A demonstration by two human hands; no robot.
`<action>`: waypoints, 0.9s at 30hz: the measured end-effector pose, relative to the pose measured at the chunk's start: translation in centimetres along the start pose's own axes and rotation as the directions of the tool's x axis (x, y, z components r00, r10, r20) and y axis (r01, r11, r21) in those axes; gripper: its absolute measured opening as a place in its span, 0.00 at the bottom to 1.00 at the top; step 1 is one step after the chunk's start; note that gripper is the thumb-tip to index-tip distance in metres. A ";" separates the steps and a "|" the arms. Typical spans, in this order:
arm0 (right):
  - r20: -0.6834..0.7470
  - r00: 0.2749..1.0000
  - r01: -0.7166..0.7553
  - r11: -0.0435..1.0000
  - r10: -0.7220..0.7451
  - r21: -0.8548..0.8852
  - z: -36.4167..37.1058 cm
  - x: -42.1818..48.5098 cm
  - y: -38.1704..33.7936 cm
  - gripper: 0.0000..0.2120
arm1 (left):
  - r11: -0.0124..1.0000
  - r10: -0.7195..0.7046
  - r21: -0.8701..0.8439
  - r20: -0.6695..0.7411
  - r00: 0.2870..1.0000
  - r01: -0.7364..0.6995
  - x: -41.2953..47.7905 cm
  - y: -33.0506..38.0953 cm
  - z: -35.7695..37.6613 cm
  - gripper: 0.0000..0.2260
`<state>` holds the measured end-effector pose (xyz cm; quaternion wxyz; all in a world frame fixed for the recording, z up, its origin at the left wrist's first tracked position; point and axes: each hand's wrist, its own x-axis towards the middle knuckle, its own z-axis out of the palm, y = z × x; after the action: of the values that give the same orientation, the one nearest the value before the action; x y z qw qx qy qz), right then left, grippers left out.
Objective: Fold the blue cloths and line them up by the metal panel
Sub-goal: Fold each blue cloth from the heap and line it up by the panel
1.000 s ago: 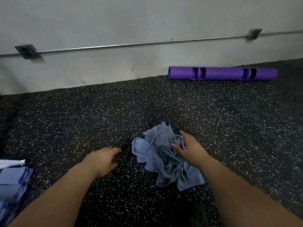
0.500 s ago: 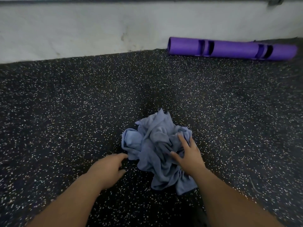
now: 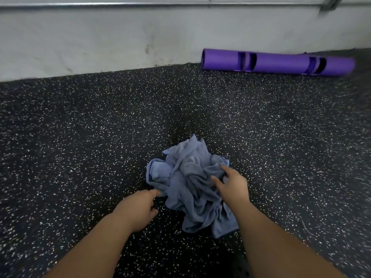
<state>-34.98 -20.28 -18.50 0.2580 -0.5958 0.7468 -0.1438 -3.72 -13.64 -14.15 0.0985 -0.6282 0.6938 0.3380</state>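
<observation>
A crumpled heap of blue cloth (image 3: 186,177) lies on the speckled black floor in the middle of the head view. My right hand (image 3: 230,184) rests on the heap's right side with fingers spread over the folds. My left hand (image 3: 140,207) is at the heap's near left edge, its fingertips touching the cloth; whether they pinch it is hidden by the back of the hand. No metal panel shows in this view.
A purple tube with cut-out grips (image 3: 277,63) lies along the foot of the white wall (image 3: 100,41) at the back right. A thin metal conduit (image 3: 160,4) runs across the wall near the top. Speckled rubber floor (image 3: 80,137) surrounds the heap.
My view has tilted down and closer to the heap. My left hand moved right until it reached the cloth's edge. My right hand slid up and right on the heap.
</observation>
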 end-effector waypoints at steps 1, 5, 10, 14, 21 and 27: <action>-0.015 1.000 -0.004 1.000 0.004 0.016 -0.6 -0.4 -0.6 0.30 | 1.000 0.002 0.000 -0.003 1.000 -0.002 -0.5 0.2 -0.3 0.24; -0.085 0.996 -0.008 0.994 0.017 0.110 -3.8 -2.1 -2.8 0.22 | 1.000 0.017 0.013 -0.045 0.999 -0.016 -2.4 1.0 -1.8 0.23; -0.162 0.981 0.127 0.985 -0.107 0.120 -9.3 -4.4 -6.3 0.13 | 0.999 0.016 -0.026 -0.144 0.989 -0.020 -6.0 2.7 -5.1 0.26; -0.223 0.952 0.239 0.963 -0.208 0.124 -13.7 -7.5 -9.7 0.11 | 0.995 0.047 -0.073 -0.258 0.965 -0.068 -9.5 4.2 -8.0 0.24; -0.279 0.904 0.397 0.878 -0.323 0.268 -19.7 -14.1 -16.3 0.08 | 0.937 0.126 -0.210 -0.539 0.833 -0.278 -18.0 9.1 -12.2 0.27; -0.320 0.850 0.527 0.699 -0.419 0.483 -22.7 -20.8 -22.3 0.08 | 0.875 0.124 -0.250 -0.713 0.690 -0.415 -24.9 11.8 -14.7 0.27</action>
<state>-26.15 -7.91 16.31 0.3025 -0.6507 0.5136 -0.4703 -5.79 -2.51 14.90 -0.3407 -0.6022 0.6849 0.2283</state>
